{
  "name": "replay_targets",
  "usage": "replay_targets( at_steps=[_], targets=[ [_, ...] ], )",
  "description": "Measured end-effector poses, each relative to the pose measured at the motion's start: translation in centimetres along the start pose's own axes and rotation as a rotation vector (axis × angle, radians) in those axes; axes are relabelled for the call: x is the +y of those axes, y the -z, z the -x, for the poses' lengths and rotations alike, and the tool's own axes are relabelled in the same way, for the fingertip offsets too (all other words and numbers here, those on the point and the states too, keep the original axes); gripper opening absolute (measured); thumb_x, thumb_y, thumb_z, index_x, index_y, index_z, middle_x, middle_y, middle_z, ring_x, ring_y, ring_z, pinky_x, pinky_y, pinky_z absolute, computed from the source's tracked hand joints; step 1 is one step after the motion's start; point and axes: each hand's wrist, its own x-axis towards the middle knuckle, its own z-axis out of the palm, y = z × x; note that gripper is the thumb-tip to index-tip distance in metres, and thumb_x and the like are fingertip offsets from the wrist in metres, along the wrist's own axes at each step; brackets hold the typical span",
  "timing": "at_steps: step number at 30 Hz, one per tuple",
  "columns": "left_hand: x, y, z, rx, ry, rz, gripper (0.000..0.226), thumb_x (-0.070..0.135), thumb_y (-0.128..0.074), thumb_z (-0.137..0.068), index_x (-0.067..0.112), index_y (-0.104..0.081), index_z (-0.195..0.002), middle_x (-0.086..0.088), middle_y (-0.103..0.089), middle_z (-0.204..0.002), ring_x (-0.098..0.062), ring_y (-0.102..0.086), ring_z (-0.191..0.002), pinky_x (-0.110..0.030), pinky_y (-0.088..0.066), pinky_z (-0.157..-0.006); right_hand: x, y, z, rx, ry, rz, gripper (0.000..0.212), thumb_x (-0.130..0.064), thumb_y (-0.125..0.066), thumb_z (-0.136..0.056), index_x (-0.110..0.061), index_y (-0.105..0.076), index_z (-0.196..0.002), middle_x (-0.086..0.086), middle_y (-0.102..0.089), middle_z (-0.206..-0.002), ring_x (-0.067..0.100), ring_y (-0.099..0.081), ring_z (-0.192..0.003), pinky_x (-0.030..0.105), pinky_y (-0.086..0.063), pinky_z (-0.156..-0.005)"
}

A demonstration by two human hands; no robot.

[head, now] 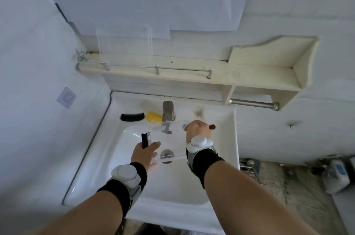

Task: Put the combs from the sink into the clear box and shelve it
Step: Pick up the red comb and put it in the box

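A clear box hangs over the white sink, its near edge crossing above the drain. My left hand grips the box's near-left corner. A black comb stands upright at the box's left wall, just above my left fingers. My right hand is closed at the box's right side, and the tip of a red-brown comb sticks out past its knuckles. Another black comb lies on the sink's back ledge, left of a yellow piece.
The faucet rises behind the box. Above the sink runs a cream shelf with a metal rail; a clear container stands at its left end. A towel bar hangs under the shelf's right part. Walls close in on the left.
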Motion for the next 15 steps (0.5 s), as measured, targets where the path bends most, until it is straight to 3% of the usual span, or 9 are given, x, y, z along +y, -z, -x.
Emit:
replay_targets(
  at_steps=[3,6,8,11,15],
  targets=[
    [-0.6,-0.5,-0.1,0.001,0.017,-0.009,0.013,0.022,-0.069,-0.092,0.019,-0.056,-0.092,-0.006,-0.059,-0.102,-0.026,-0.057,-0.103,-0.05,-0.049,-0.096,1.2,0.4,-1.1,0.027,-0.01,0.072,0.032,-0.012,-0.041,-0.092,-0.007,-0.072,-0.098,0.013,-0.071,-0.1,0.031,-0.058,-0.082,0.028,-0.039,-0.069],
    [-1.1,-1.3,-0.6,-0.008,0.026,-0.051,0.013,0.022,-0.067,-0.093,0.022,-0.054,-0.092,-0.006,-0.059,-0.104,-0.027,-0.057,-0.106,-0.051,-0.049,-0.098,1.9,0.7,-2.2,0.084,-0.035,0.143,0.033,-0.018,-0.036,-0.098,-0.008,-0.067,-0.102,0.012,-0.065,-0.09,0.029,-0.054,-0.077,0.028,-0.04,-0.069],
    [-1.4,-1.7,-1.0,-0.021,0.044,-0.077,0.011,0.023,-0.066,-0.094,0.022,-0.055,-0.092,-0.004,-0.061,-0.103,-0.029,-0.059,-0.108,-0.052,-0.049,-0.1,2.2,0.9,-3.1,0.087,-0.051,0.169,0.033,-0.019,-0.035,-0.099,-0.007,-0.066,-0.101,0.008,-0.061,-0.087,0.028,-0.053,-0.076,0.028,-0.04,-0.072],
    [-1.8,-2.2,-1.9,-0.021,0.081,-0.12,0.012,0.025,-0.065,-0.093,0.017,-0.057,-0.097,-0.006,-0.061,-0.103,-0.031,-0.061,-0.108,-0.053,-0.05,-0.1,2.6,0.9,-4.7,0.077,-0.045,0.209,0.033,-0.02,-0.036,-0.098,-0.009,-0.067,-0.092,0.011,-0.07,-0.096,0.028,-0.055,-0.077,0.029,-0.044,-0.074],
    [-2.3,-2.5,-3.4,-0.013,0.114,-0.211,0.025,0.027,-0.065,-0.092,0.012,-0.056,-0.11,-0.012,-0.06,-0.109,-0.033,-0.061,-0.11,-0.051,-0.053,-0.097,3.2,0.6,-6.4,0.075,-0.058,0.264,0.031,-0.019,-0.038,-0.096,-0.011,-0.066,-0.088,0.014,-0.07,-0.099,0.028,-0.054,-0.076,0.029,-0.04,-0.069]
  ],
)
